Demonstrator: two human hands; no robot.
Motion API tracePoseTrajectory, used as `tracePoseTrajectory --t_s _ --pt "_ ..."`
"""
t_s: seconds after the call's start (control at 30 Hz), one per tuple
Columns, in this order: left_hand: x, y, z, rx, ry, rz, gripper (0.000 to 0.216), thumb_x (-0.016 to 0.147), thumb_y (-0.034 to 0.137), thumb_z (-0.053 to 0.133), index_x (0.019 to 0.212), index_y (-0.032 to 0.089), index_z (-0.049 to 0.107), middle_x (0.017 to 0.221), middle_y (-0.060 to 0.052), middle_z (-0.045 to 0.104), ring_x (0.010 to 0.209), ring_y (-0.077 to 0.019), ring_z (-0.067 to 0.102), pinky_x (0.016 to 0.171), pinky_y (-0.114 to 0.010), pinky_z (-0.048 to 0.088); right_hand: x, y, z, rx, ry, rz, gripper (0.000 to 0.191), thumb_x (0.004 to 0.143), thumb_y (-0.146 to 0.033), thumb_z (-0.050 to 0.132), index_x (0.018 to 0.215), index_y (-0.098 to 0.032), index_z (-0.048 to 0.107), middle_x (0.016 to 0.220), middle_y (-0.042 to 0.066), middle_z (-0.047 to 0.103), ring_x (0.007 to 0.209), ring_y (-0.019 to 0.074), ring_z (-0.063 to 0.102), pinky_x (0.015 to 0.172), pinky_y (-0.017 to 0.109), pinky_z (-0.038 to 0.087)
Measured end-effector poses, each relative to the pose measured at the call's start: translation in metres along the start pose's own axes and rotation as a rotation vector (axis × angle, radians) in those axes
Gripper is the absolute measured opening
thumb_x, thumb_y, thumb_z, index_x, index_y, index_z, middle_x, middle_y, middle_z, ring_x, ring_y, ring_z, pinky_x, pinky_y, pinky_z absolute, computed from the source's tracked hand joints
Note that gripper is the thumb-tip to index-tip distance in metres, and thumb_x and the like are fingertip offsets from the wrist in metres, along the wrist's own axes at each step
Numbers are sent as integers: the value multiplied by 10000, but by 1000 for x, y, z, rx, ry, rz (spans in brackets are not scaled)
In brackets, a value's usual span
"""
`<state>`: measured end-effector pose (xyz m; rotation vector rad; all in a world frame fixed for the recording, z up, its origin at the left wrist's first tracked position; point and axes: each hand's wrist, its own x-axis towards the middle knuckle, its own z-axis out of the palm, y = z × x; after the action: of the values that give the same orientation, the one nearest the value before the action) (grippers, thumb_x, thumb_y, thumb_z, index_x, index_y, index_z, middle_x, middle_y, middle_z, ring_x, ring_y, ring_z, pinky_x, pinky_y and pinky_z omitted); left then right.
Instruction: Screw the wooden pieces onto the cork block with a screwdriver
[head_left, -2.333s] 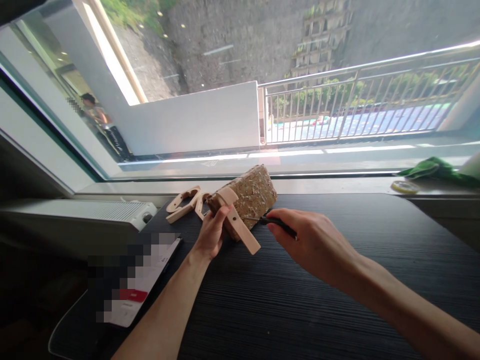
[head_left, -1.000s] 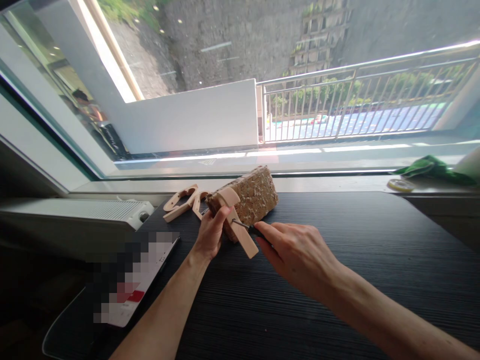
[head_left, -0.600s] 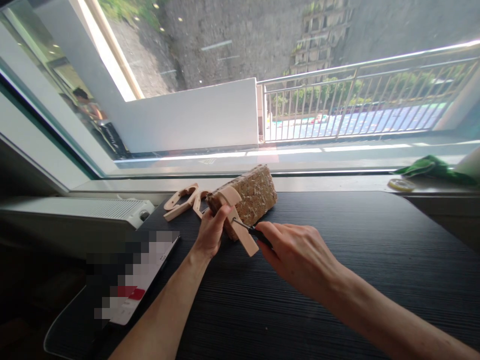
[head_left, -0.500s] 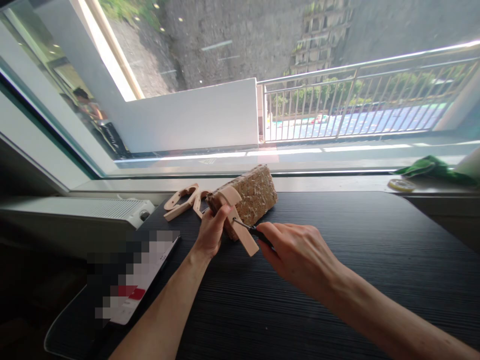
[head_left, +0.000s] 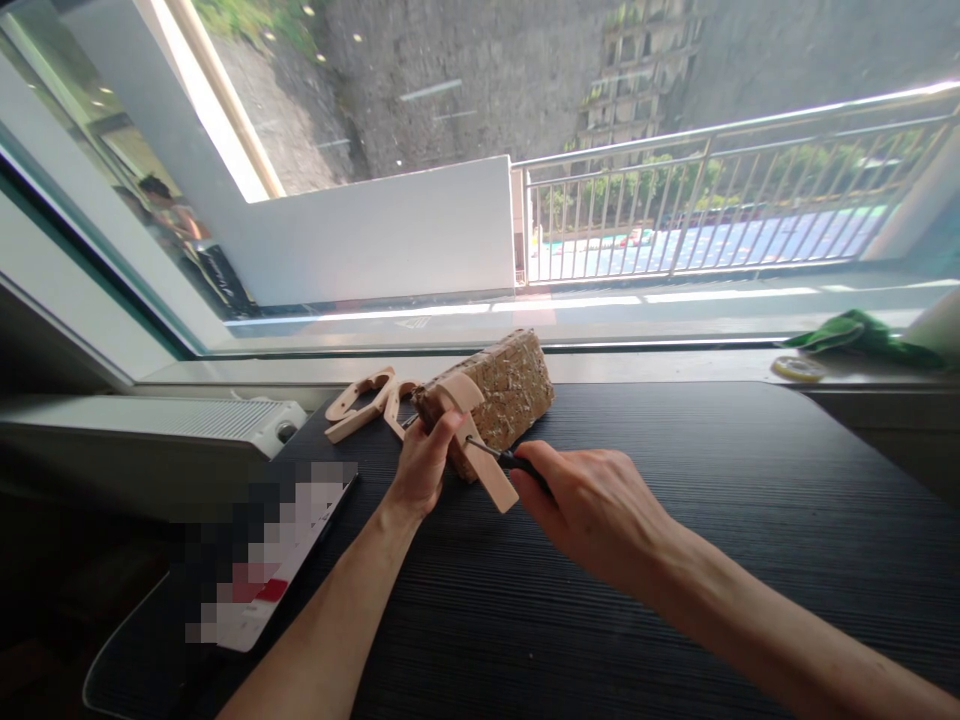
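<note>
My left hand [head_left: 426, 462] is closed on a pale curved wooden piece [head_left: 491, 476], thumb across its face, pressing it against a rough brown block [head_left: 517, 385]. The block stands tilted on the dark table. In my right hand [head_left: 581, 492] is a screwdriver [head_left: 517, 462] with a black handle. Its metal shaft points left, and the tip sits at a hole in the wooden piece; whether a screw is in there I cannot tell. Behind my left hand lie more curved wooden pieces [head_left: 367, 400], with small holes in them.
The black table [head_left: 675, 560] reaches the window sill. A blurred flat item [head_left: 259, 600] lies at the left edge, near a white radiator [head_left: 172, 420]. On the sill to the right are a green cloth [head_left: 855, 335] and a tape roll [head_left: 799, 368]. A person [head_left: 176, 215] shows beyond the glass.
My right hand has turned slightly around the screwdriver handle, its knuckles shifted a little. The wooden piece, the block and my left hand stay where they were.
</note>
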<state>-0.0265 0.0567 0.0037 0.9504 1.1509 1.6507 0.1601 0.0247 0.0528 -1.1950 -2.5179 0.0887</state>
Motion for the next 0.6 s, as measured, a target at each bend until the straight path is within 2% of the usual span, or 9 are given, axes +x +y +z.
tracePoseTrajectory --t_s 0.33,0.6 --pt "1 -1 -1 20 -17 26 321 696 359 675 951 166 657 782 1 668 707 -142 592 658 -223 461 2 0 -1 23 -23 40 247 915 -335 332 807 -207 514 642 -10 642 552 135 582 508 278 157" --pt "0 -1 -2 26 -8 11 322 678 367 687 923 159 663 768 2 666 700 -140 588 642 -217 459 1 -1 -2 38 -9 29 234 910 -321 346 833 -204 534 664 -5 653 567 138 596 509 278 170"
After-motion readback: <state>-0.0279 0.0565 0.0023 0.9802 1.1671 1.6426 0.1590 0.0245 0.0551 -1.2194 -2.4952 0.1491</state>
